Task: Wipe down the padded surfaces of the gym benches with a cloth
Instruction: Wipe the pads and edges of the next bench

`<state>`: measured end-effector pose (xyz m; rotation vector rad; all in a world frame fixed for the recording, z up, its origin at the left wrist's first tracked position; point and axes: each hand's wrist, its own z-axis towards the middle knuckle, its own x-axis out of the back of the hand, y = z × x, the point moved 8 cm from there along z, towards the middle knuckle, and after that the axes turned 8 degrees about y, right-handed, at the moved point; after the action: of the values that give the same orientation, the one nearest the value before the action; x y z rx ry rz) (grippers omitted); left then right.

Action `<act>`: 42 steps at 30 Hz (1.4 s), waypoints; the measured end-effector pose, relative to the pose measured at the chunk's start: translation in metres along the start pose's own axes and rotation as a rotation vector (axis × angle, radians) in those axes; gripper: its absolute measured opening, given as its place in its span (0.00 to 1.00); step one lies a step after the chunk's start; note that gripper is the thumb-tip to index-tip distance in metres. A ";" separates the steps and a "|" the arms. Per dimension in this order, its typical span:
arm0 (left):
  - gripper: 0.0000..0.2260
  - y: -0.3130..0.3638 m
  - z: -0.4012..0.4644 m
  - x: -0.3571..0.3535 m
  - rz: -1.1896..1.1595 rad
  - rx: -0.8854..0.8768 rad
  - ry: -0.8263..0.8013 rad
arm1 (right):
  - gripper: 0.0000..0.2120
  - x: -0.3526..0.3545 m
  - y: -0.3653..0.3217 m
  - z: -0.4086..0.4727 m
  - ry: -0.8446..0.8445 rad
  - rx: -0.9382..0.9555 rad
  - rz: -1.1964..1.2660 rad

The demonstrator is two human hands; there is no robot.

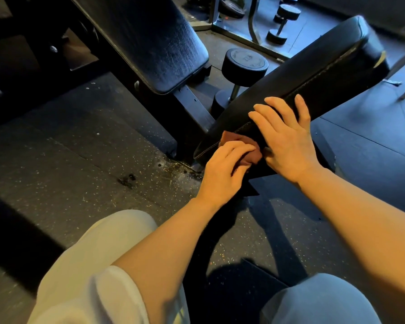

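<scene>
Cloth [248, 152]: bunched under left hand [225, 169] (fingers curled round it) at pad's [297, 80] near end; pad runs away up-right. Right hand [288, 139], fingers straight, rests flat just beyond.

Cloth [241, 148]: mostly covered by left hand [222, 171]; full shape not visible. Pad [302, 73]: near end hidden under cloth and right hand [288, 141]; far corner motion-blurred. Second pad [150, 40]: upper part cut off by top edge. Dumbbell [241, 66]: lower head partly behind pad. Plate markings too small to read. Both forearms cut off by frame edges.
</scene>
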<state>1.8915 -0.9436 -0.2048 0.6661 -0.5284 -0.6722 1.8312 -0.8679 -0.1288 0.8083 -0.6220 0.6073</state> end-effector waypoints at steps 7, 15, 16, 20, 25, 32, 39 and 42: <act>0.14 -0.054 -0.050 0.010 -0.037 0.491 0.163 | 0.38 0.001 -0.001 0.001 -0.022 -0.006 -0.012; 0.14 -0.002 0.000 0.005 0.084 -0.031 0.082 | 0.44 0.001 0.001 0.002 -0.083 0.104 0.048; 0.15 -0.013 -0.006 0.007 0.095 0.035 0.101 | 0.47 0.004 0.005 0.001 -0.113 0.162 0.036; 0.16 -0.036 -0.036 0.008 0.103 0.310 0.208 | 0.31 0.037 0.043 0.007 -0.023 0.201 -0.089; 0.13 0.009 -0.007 -0.006 0.037 0.099 0.226 | 0.20 0.039 0.050 0.011 0.085 0.208 -0.079; 0.13 -0.008 -0.021 -0.014 0.042 0.195 0.230 | 0.21 0.033 0.050 0.006 0.106 0.163 -0.047; 0.12 0.004 -0.026 -0.015 0.037 0.198 0.234 | 0.24 0.030 0.049 0.004 0.099 0.114 -0.022; 0.13 0.019 0.000 -0.019 0.028 0.056 0.188 | 0.24 0.028 0.049 0.003 0.116 0.107 -0.018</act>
<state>1.8865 -0.9185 -0.1957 0.7650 -0.3828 -0.5635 1.8145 -0.8365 -0.0843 0.8712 -0.4791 0.6702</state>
